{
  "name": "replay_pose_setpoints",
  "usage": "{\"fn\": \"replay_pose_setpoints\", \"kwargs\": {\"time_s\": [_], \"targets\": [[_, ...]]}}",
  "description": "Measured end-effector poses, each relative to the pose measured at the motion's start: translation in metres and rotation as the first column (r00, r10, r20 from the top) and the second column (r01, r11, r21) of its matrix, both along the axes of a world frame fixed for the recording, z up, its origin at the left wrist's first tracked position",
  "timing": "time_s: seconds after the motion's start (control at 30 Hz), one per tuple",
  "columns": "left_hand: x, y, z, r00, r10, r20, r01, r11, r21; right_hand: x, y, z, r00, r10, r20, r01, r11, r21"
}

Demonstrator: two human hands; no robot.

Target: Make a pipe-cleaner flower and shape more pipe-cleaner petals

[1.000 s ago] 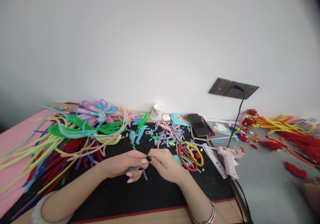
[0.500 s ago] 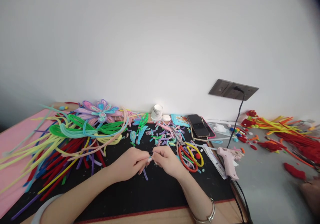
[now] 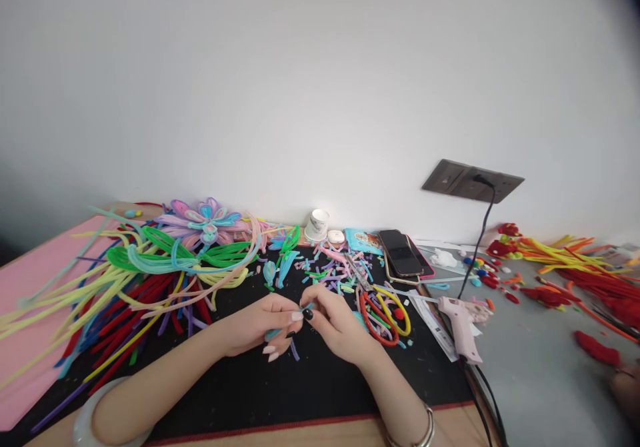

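Note:
Both hands meet over the black mat [image 3: 300,394]. My left hand [image 3: 265,327] is closed, thumb and fingers pinching a small light-blue fuzzy piece [image 3: 273,334], mostly hidden by the fingers. The fingertips of my right hand [image 3: 330,320] pinch the same piece beside the left thumb. A short purple stem piece [image 3: 295,350] lies on the mat just below the hands. Blue leaf-like shapes [image 3: 286,268] and a green looped one [image 3: 289,242] rest behind them.
Left: a heap of colored stems [image 3: 125,294] and a fuzzy flower [image 3: 207,220]. Behind: cut scraps [image 3: 330,274], a paper cup [image 3: 318,224] and phones [image 3: 401,254]. Right: scissors [image 3: 359,272], a corded glue gun [image 3: 463,330], red pieces [image 3: 550,296] and part of another person's hand [image 3: 625,384].
My left hand has turned, its lower fingers now spread further down and more of the blue piece showing. My right fingers are more raised. The view has shifted slightly.

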State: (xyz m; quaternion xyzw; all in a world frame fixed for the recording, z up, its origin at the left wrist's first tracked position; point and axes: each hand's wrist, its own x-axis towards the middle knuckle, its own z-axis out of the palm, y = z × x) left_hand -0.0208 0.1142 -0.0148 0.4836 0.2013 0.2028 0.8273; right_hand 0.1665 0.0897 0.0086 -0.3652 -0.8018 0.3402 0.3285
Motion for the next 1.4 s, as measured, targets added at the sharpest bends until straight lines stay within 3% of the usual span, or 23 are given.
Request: {"fn": "replay_pose_setpoints", "kwargs": {"time_s": [0.13, 0.23, 0.53, 0.77, 0.93, 1.1, 1.23, 1.33, 1.4], "targets": [[-0.002, -0.001, 0.003, 0.997, -0.037, 0.074, 0.044, 0.994, -0.105, -0.001, -0.003, 0.000, 0.996, 0.041, 0.076, -0.055, 0.982, 0.183], [-0.003, -0.002, 0.003, 0.995, -0.069, 0.077, 0.078, 0.990, -0.116, -0.002, -0.004, -0.002, 0.994, 0.025, 0.108, -0.050, 0.971, 0.235], [0.002, -0.004, 0.004, 1.000, 0.019, -0.015, -0.019, 1.000, 0.014, -0.004, -0.005, -0.007, 0.995, -0.089, 0.035, 0.084, 0.989, 0.123], [-0.002, -0.004, 0.000, 0.990, -0.060, 0.130, 0.083, 0.981, -0.176, -0.006, -0.007, -0.009, 0.998, -0.051, 0.026, 0.042, 0.960, 0.278], [-0.002, -0.005, 0.000, 0.983, -0.090, 0.163, 0.120, 0.975, -0.186, -0.010, -0.010, -0.008, 1.000, -0.017, 0.002, 0.015, 0.964, 0.264], [0.000, -0.004, -0.001, 0.998, -0.022, 0.053, 0.025, 0.997, -0.068, -0.010, -0.011, -0.004, 0.994, -0.096, -0.050, 0.097, 0.995, 0.031], [0.002, -0.003, -0.002, 0.996, 0.037, -0.083, -0.025, 0.989, 0.143, -0.008, -0.008, -0.006, 0.981, -0.134, -0.138, 0.115, 0.983, -0.143], [0.004, -0.003, 0.001, 0.976, 0.119, -0.180, -0.045, 0.929, 0.367, -0.008, -0.004, -0.009, 0.957, -0.182, -0.225, 0.112, 0.950, -0.290], [0.004, -0.003, 0.003, 0.947, 0.202, -0.250, -0.041, 0.848, 0.529, -0.009, -0.001, -0.011, 0.938, -0.219, -0.268, 0.097, 0.910, -0.403]]}}
